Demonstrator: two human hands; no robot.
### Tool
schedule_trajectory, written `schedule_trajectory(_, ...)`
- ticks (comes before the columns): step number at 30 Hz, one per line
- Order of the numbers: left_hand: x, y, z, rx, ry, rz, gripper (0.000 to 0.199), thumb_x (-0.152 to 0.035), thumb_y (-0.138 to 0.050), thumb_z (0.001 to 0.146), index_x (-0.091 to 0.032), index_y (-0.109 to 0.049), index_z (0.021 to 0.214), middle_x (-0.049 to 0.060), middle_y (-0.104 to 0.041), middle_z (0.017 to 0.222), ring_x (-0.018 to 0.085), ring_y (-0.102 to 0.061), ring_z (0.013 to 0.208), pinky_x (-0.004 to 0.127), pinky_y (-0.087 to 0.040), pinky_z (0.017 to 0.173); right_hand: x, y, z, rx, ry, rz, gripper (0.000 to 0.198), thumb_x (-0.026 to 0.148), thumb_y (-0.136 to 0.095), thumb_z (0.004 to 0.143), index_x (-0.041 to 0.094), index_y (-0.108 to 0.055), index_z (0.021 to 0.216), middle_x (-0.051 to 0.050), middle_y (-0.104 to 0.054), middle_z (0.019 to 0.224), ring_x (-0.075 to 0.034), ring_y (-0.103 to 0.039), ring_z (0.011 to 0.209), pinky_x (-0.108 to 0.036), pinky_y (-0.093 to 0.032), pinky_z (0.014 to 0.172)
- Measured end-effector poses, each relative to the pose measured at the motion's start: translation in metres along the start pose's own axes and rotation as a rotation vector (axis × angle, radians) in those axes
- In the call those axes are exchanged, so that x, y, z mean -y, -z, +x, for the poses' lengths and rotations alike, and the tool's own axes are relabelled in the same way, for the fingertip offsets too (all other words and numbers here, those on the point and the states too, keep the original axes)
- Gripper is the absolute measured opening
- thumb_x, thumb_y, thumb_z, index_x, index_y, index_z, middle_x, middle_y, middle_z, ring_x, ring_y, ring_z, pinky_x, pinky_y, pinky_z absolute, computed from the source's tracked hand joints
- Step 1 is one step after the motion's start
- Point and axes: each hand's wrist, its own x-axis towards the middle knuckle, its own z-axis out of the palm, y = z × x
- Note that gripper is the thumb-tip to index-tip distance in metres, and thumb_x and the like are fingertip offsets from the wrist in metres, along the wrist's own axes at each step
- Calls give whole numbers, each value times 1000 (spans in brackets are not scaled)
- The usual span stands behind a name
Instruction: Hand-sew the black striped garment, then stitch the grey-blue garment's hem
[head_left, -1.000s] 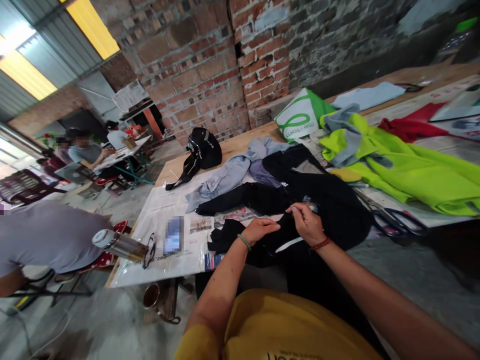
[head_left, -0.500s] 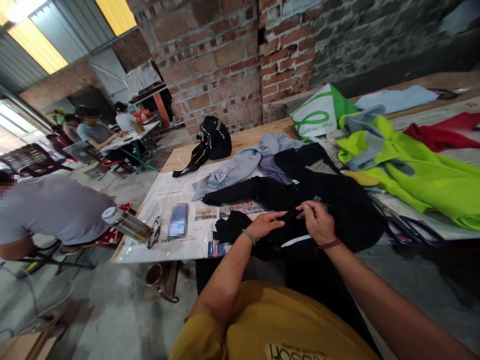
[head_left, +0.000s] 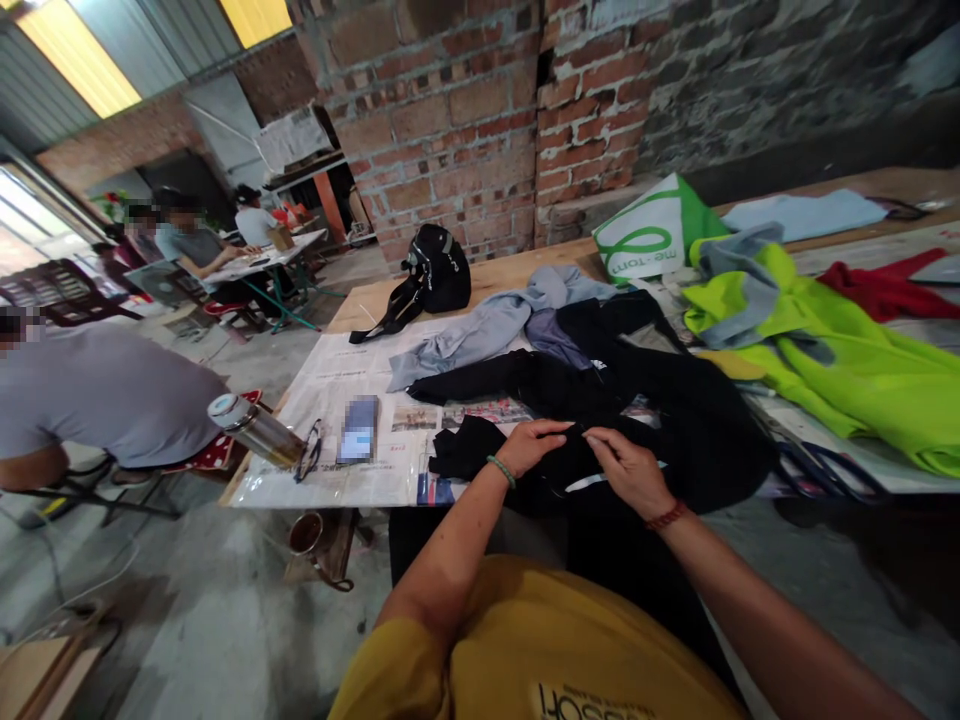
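A black garment lies spread and rumpled along the table's near edge. My left hand, with a green bead bracelet, is closed in a pinch on its dark cloth. Close beside it, my right hand, with a red bracelet, pinches at the same cloth, the fingertips nearly touching the left ones. Anything finer between the fingertips is too small to make out. A white strip shows on the cloth under my right hand. Just right of the garment lie dark-handled scissors.
Newspaper covers the table. On it are a phone, glasses, a bottle, a black bag, grey cloth, a bright yellow-green garment and a green-white bag. A person sits at left.
My right hand has moved left and slightly down, bringing its fingertips close to those of my left hand. My left hand stays on the cloth. The view has shifted slightly.
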Motion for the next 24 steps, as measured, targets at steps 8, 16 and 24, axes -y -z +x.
schedule_trajectory(8,3,1,0,24,2,-25,32,-20,-67,66,-15,-71,97,8,-68,107,20,-59,101,35,-39,97,-12,-8,-11,66,109,-122,21,31,-43,86,21,-62,86,-4,-68,71,-15,-62,57,-26,-47,57)
schedule_trajectory(16,3,0,-1,27,-15,40,29,-19,-65,67,-16,-71,94,6,-68,106,19,-60,101,35,-40,98,-11,-9,-11,91,137,-183,21,28,-42,85,22,-62,86,-3,-68,71,-16,-63,59,-26,-46,58)
schedule_trajectory(24,0,-1,-3,3,-41,109,28,-18,-63,69,-15,-71,95,8,-69,105,19,-61,100,35,-41,96,-13,-11,-10,98,121,-199,22,26,-40,84,21,-61,85,-2,-66,65,-15,-61,53,-25,-43,52)
